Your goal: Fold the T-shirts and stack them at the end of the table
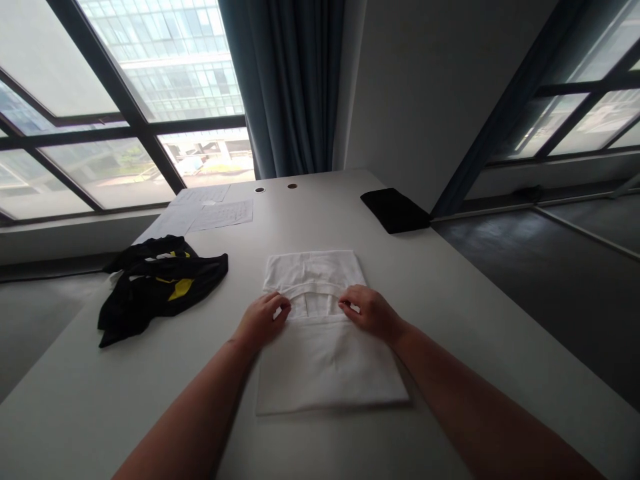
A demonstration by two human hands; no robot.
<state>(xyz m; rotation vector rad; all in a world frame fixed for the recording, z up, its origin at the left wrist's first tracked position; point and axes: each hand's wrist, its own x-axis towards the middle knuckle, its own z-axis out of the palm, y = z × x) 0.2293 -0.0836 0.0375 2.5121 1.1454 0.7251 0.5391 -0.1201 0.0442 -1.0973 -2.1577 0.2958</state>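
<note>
A folded white T-shirt (325, 373) lies flat in the middle of the white table (450, 300), its layers stacked in a rough rectangle. My left hand (263, 321) pinches the upper edge of the top layer near its left side. My right hand (370, 312) grips the same edge further right. Between my hands the edge is lifted slightly, and a gap shows the cloth beneath. To the left of my left hand, a crumpled black garment with yellow patches (160, 287) lies in a loose heap, apart from the white cloth.
Printed paper sheets (220, 215) lie at the far left of the table, near two round holes (276, 187). A black flat pouch (395, 210) sits at the far right edge. Large windows and a curtain stand behind the table.
</note>
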